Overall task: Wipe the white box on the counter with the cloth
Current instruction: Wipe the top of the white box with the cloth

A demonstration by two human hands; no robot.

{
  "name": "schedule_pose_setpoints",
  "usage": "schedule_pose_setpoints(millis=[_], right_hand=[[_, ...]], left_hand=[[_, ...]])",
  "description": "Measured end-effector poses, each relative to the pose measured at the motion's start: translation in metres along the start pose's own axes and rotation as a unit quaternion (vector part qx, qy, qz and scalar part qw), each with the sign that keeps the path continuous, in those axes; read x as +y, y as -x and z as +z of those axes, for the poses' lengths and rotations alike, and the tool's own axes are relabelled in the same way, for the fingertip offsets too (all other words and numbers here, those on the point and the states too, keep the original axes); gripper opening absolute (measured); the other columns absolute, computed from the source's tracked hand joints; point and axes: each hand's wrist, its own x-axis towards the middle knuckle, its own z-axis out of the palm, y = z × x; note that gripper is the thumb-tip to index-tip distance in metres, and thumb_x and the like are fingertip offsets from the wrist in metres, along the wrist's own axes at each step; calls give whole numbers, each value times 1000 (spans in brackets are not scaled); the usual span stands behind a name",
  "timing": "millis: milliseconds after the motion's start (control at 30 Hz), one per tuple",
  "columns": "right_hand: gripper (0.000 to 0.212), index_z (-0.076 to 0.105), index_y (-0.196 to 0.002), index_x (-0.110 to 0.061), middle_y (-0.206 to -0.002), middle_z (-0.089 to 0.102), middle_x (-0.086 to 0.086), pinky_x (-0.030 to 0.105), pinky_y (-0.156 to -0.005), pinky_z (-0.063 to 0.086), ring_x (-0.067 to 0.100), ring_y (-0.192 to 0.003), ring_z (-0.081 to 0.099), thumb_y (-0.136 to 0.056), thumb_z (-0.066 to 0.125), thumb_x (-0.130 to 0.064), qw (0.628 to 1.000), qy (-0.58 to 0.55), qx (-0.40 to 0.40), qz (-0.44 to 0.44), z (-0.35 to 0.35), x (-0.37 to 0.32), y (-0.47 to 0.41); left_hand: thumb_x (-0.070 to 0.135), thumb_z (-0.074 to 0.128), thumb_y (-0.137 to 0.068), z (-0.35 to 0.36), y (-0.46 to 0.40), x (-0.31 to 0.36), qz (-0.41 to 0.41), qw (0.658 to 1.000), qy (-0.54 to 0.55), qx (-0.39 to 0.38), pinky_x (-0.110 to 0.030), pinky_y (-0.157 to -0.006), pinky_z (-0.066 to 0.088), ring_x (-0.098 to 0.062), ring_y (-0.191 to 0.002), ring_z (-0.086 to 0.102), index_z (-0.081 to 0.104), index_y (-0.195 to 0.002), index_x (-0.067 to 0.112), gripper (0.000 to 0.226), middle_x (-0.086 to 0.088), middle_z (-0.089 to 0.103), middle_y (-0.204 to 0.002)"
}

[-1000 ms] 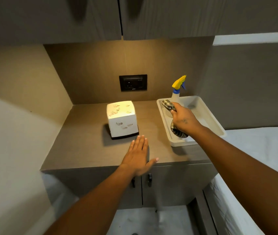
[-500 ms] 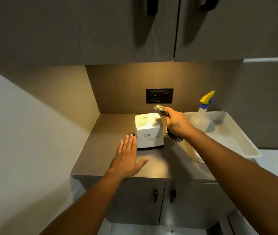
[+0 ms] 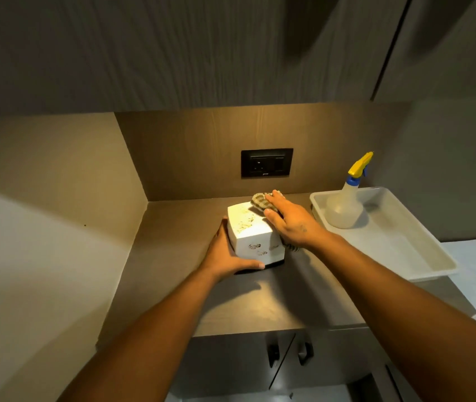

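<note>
- While pressed flat on top of white box [image 3: 252, 236], right hand [image 3: 290, 220] covers checked cloth [image 3: 261, 200] w/ palm down, fingers spread wide, not curled round it; cloth pinned between palm and box top, one end poking out past fingertips at far right corner, other end hanging below wrist beside box's right face.
- Left hand [image 3: 226, 253]: cupped around box's left side, thumb along front lower edge, fingers hidden behind far side; loose brace against box, not lifting.
- 1 white box: upright on counter [image 3: 274, 303], mid-left, near back wall; dark base strip visible at bottom; brownish specks on top, few dark marks on front face.
- 1 cloth only, on box top/right edge.
- 1 white tray [image 3: 422, 256] at right end of counter, apart from box, corner overhanging edge.
- 1 spray bottle [image 3: 347, 204] standing in tray's far left corner; clear body, blue collar, yellow trigger head.
- 1 black wall socket [image 3: 266, 163] on back panel, above box.
- 2 lower cabinet handles [image 3: 289, 352], dark, side by side under counter edge.
- 2 bare forearms reaching in from bottom of view.
- Upper cabinets overhead blurred; handle count there can't be told.
</note>
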Motion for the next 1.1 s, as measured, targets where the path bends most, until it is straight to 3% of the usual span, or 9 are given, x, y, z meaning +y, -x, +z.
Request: schedule_pose_setpoints(millis=[100, 367, 567, 800, 1000, 1100], right_hand=[[58, 22, -155, -22, -166, 9, 1, 41, -120, 17, 23, -152, 11, -103, 40, -39, 1000, -6, 5, -7, 6, 3, -1], [52, 31, -153, -20, -164, 20, -1, 40, -120, 13, 23, -152, 10, -104, 42, -34, 999, 48, 9, -13, 6, -10, -23], [51, 35, -151, -22, -162, 26, 0, 41, -119, 17, 23, -151, 15, -102, 46, -30, 994, 77, -2, -73, 5, 5, 4], [49, 37, -150, -20, -162, 26, 0, 41, -120, 12, 24, -152, 10, -103, 44, -31, 997, 71, 21, -34, 9, -11, -20], [49, 37, -150, -22, -161, 27, -1, 38, -119, 9, 20, -151, 12, -103, 46, -29, 992, 83, 12, -94, 8, 6, 7], [48, 38, -149, -21, -161, 26, 0, 39, -119, 11, 25, -151, 15, -103, 45, -30, 996, 74, 21, -55, 4, 3, -8]], left_hand=[[46, 104, -36, 4, -4, -5, -10, 1000, 24, 6, -43, -109, 50, -14, -133, 53, 35, -146, 33, 130, 6, 55, -143], [53, 104, -34, 2, -8, -12, -8, 1000, -10, 13, -46, -110, 49, -16, -134, 51, 36, -148, 28, 135, 4, 54, -145], [58, 102, -33, 4, -6, -18, -5, 1000, -6, 20, -42, -105, 52, -16, -131, 53, 37, -146, 29, 134, 5, 55, -143], [52, 104, -35, 2, -7, -16, -8, 1000, 5, 21, -43, -108, 49, -16, -134, 49, 35, -150, 27, 136, 3, 53, -146], [55, 103, -34, 5, -8, -17, -11, 1000, -6, 22, -43, -106, 51, -16, -132, 51, 35, -149, 28, 136, 3, 54, -145], [52, 104, -34, 5, -10, -16, -14, 1000, -1, 21, -45, -108, 50, -17, -133, 51, 36, -150, 27, 136, 3, 54, -146]])
